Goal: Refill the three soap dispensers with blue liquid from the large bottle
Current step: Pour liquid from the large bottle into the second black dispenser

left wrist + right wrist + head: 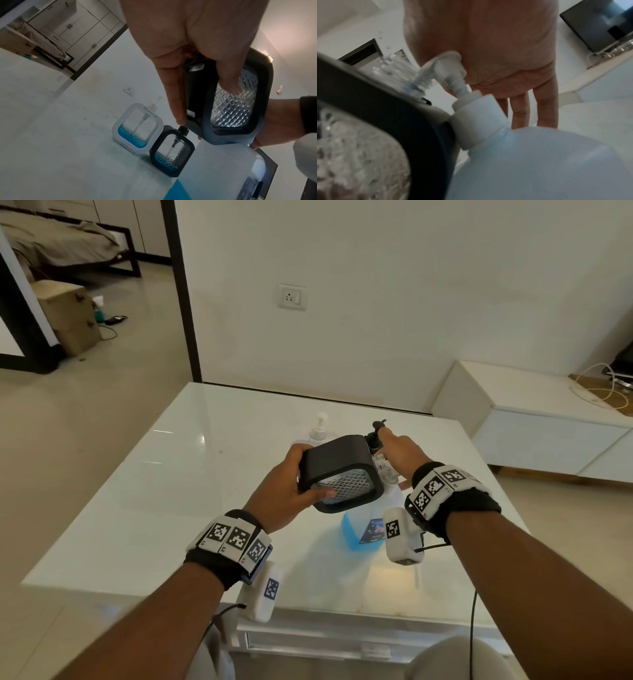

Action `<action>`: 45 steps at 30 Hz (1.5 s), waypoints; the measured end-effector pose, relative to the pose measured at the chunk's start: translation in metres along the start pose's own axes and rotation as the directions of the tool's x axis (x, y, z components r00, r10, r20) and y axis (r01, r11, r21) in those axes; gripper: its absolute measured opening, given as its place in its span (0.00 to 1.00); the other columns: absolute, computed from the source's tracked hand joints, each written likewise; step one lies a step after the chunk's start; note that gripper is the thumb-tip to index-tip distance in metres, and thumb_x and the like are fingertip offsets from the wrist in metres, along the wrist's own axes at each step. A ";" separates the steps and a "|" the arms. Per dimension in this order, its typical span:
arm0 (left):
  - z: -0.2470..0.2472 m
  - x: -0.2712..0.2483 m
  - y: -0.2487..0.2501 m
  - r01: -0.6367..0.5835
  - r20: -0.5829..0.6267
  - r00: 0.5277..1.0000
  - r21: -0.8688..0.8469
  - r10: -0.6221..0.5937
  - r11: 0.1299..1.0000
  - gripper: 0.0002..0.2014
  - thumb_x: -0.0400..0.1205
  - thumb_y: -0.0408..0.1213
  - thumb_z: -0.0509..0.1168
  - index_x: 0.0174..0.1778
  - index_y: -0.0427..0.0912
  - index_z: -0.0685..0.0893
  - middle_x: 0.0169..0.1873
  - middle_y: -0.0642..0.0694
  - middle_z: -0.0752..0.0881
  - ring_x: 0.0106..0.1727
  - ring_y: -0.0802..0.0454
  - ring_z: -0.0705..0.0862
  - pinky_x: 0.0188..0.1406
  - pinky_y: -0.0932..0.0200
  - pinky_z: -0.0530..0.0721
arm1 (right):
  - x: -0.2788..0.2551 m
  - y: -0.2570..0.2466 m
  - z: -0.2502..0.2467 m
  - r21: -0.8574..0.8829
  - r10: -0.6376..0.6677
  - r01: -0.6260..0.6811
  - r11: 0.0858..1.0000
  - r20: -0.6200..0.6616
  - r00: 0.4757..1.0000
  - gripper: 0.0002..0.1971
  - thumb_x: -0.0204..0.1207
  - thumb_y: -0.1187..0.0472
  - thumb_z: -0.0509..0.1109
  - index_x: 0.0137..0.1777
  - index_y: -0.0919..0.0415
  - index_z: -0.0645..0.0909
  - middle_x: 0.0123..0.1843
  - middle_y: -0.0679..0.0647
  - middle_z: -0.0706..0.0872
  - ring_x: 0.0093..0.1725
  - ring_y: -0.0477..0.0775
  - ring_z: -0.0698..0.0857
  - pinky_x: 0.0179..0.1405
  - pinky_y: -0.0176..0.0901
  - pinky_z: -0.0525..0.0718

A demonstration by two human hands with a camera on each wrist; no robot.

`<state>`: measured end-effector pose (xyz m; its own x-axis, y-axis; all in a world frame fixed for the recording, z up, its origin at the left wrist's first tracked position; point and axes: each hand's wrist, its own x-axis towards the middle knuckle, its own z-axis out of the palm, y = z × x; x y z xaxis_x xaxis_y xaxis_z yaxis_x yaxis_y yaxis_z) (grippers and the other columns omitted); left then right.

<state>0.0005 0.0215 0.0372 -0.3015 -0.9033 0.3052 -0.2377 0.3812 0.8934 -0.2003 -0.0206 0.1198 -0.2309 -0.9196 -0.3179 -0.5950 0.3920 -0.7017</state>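
While you pump: your left hand is clamped around the black-framed square dispenser with a diamond-textured clear body, held tilted in the air over the large translucent bottle of blue liquid standing on the white glass table.
Right hand: your right hand rests palm-down on the bottle's white pump head, fingers straight and gripping nothing.
Held dispenser: its pump is off, and no blue shows inside it.
Risk, aim: the nozzle meets a narrow threaded clear neck; if the dispenser drifts, soap would likely run down the frame onto the table.
Risk, bottle: neither hand steadies the bottle body, so a hard off-centre press could tip it.
Left wrist view only: a white-framed dispenser and a second black-framed dispenser stand touching on the table, each with blue only in the bottom.
Right wrist view only: nozzle against neck; the head view hides this.
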 end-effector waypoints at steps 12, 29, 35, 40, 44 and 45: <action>-0.003 0.001 -0.002 0.004 0.006 1.000 0.002 -0.004 1.000 0.30 0.71 0.53 0.74 0.66 0.52 0.68 0.55 0.64 0.81 0.52 0.57 0.86 0.44 0.52 0.90 | 0.005 0.005 -0.003 -0.009 -0.023 0.023 1.000 0.012 1.000 0.19 0.88 0.56 0.51 0.65 0.70 0.74 0.64 0.68 0.80 0.58 0.65 0.80 0.67 0.56 0.78; 0.001 0.003 0.000 0.014 -0.016 1.000 -0.007 -0.014 1.000 0.31 0.71 0.52 0.73 0.66 0.49 0.68 0.57 0.59 0.81 0.54 0.59 0.85 0.47 0.51 0.90 | -0.001 0.090 -0.031 -0.184 -0.256 0.357 0.916 0.417 0.872 0.38 0.66 0.62 0.83 0.71 0.47 0.65 0.69 0.41 0.70 0.70 0.44 0.70 0.70 0.40 0.71; -0.001 0.003 0.000 0.021 -0.010 1.000 -0.003 -0.021 1.000 0.30 0.72 0.52 0.73 0.66 0.50 0.68 0.57 0.58 0.81 0.54 0.57 0.86 0.48 0.51 0.90 | 0.005 0.090 -0.017 -0.267 -0.304 0.381 0.885 0.289 0.908 0.38 0.66 0.54 0.83 0.75 0.55 0.71 0.71 0.49 0.76 0.66 0.50 0.76 0.71 0.47 0.77; -0.004 0.004 0.002 0.020 0.015 1.000 -0.007 -0.019 1.000 0.33 0.69 0.59 0.71 0.66 0.52 0.67 0.57 0.61 0.80 0.55 0.60 0.85 0.47 0.54 0.90 | 0.004 0.092 -0.012 -0.306 -0.326 0.382 0.872 0.220 0.920 0.43 0.63 0.46 0.83 0.77 0.54 0.72 0.73 0.52 0.78 0.63 0.50 0.78 0.68 0.48 0.79; -0.005 0.002 0.002 0.006 0.026 1.000 0.010 -0.006 1.000 0.30 0.73 0.51 0.72 0.67 0.51 0.67 0.57 0.61 0.80 0.56 0.64 0.83 0.50 0.57 0.89 | 0.001 0.097 -0.004 -0.300 -0.329 0.354 0.886 0.131 0.935 0.43 0.62 0.45 0.84 0.77 0.54 0.71 0.73 0.54 0.79 0.66 0.55 0.79 0.71 0.54 0.78; -0.005 0.001 0.002 0.001 0.022 1.000 0.015 -0.001 1.000 0.29 0.73 0.50 0.72 0.67 0.51 0.67 0.57 0.61 0.80 0.56 0.64 0.83 0.50 0.58 0.89 | 0.000 0.097 -0.003 -0.296 -0.328 0.350 0.889 0.124 0.937 0.43 0.62 0.45 0.84 0.77 0.54 0.71 0.73 0.54 0.79 0.67 0.55 0.79 0.71 0.55 0.78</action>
<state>0.0040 0.0202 0.0405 -0.3216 -0.8993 0.2964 -0.2516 0.3830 0.8888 -0.2601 0.0177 0.0539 0.0743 -0.9864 -0.1467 -0.8373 0.0182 -0.5464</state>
